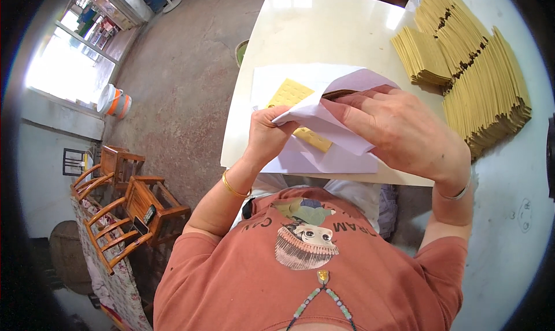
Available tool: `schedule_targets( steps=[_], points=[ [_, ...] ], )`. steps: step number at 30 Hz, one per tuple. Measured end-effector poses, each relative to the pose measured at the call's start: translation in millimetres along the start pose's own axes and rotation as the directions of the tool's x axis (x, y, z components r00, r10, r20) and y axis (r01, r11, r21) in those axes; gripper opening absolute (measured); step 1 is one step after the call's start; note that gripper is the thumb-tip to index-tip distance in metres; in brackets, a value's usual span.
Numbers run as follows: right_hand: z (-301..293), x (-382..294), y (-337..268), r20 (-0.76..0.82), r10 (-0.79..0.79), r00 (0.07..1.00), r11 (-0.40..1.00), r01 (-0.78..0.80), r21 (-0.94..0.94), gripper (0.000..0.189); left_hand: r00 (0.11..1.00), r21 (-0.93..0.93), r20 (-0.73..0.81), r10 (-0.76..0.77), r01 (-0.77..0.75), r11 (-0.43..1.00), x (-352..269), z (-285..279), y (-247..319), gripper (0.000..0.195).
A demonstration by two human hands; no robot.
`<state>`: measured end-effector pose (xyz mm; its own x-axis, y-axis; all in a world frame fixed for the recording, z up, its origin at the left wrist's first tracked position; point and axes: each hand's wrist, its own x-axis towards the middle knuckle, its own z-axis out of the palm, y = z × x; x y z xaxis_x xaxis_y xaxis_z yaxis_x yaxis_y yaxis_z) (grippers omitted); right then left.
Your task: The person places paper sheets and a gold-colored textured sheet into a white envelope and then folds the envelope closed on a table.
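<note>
A thin white paper sheet is lifted and folded over between my two hands above the table. My left hand pinches its near left corner between thumb and fingers. At the fold's right side, my right hand grips the paper, its fingertips partly covered by it. A dark brown edge shows inside the fold by those fingers; what it belongs to is hidden. Beneath lies a yellow embossed paper piece, partly covered by the lifted sheet and my left hand. Under that, more white paper lies flat on the table.
The pale glossy table has long stacks of folded yellow paper along its right side, by the wall. Wooden chairs stand left, one bearing a remote control. A white-and-orange bucket sits near the doorway.
</note>
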<state>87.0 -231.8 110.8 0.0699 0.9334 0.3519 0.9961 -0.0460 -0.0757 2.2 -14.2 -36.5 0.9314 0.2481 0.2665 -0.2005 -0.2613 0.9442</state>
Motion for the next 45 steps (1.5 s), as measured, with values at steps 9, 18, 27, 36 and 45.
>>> schedule_targets(
  steps=[9,18,27,36,45],
  points=[
    [8,10,21,-0.081,-0.063,0.995,0.994,0.056,-0.092,0.021,0.994,-0.181,0.015,-0.106,0.107,0.978,-2,13,-17,0.017],
    [5,12,15,0.019,0.069,0.997,0.996,-0.068,-0.057,0.025,1.000,-0.075,-0.008,-0.012,0.011,0.997,-2,14,-13,0.015],
    [-4,14,12,0.152,0.159,0.976,0.984,-0.169,0.060,0.022,0.997,-0.001,-0.039,0.065,-0.065,0.998,-2,14,-7,0.016],
    [-19,14,7,0.265,0.043,0.963,0.970,-0.104,0.221,0.011,0.971,0.192,-0.001,0.240,-0.235,0.953,2,9,-13,0.033],
    [-3,17,3,0.163,0.128,0.978,0.989,-0.138,0.051,0.010,0.976,0.207,-0.006,0.220,-0.214,0.955,0,8,-14,0.029]
  ],
)
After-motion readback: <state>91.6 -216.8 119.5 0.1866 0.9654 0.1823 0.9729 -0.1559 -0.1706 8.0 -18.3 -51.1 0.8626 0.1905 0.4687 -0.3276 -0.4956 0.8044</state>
